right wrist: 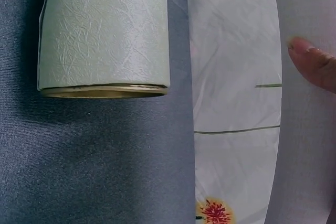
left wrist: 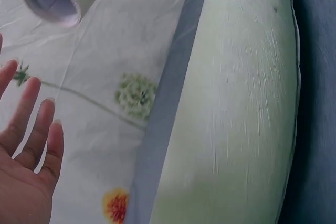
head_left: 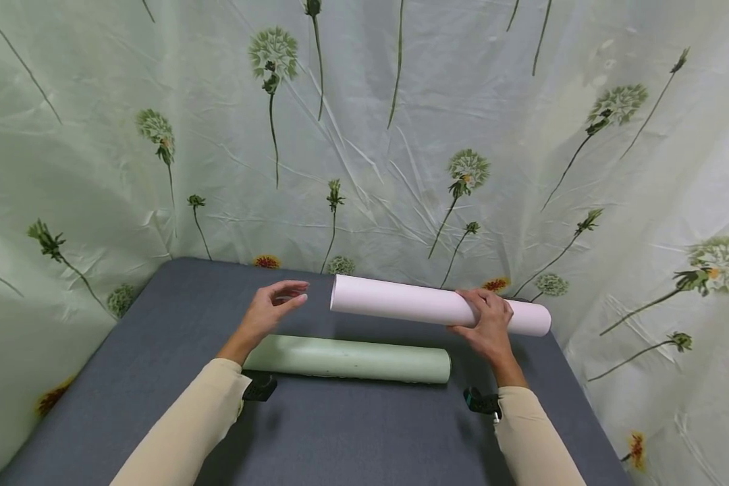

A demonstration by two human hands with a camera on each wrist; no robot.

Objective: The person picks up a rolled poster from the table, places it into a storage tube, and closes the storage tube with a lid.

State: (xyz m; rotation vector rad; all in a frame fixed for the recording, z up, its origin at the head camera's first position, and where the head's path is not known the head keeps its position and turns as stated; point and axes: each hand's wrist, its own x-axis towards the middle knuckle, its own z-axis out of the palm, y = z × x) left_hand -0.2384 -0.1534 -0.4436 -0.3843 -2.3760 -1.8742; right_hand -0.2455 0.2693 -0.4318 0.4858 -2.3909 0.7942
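1. Holding the pale pink hollow roll [head_left: 401,301] in the right hand [head_left: 489,320], to the right of its middle, with fingers curled over the top and thumb on the near side, above the far part of the cloth-covered grey table [head_left: 364,432].
2. Holding nothing in the left hand [head_left: 270,314], with fingers relaxed and parted, near the roll's left end but not touching.
3. Probably best to support that free end, to guard against dipping from so off-centre a grip.
4. Squeeze lightly, to avoid denting.
5. Stay clear of the green textured wallpaper roll [head_left: 352,361], lying nearer on the table.
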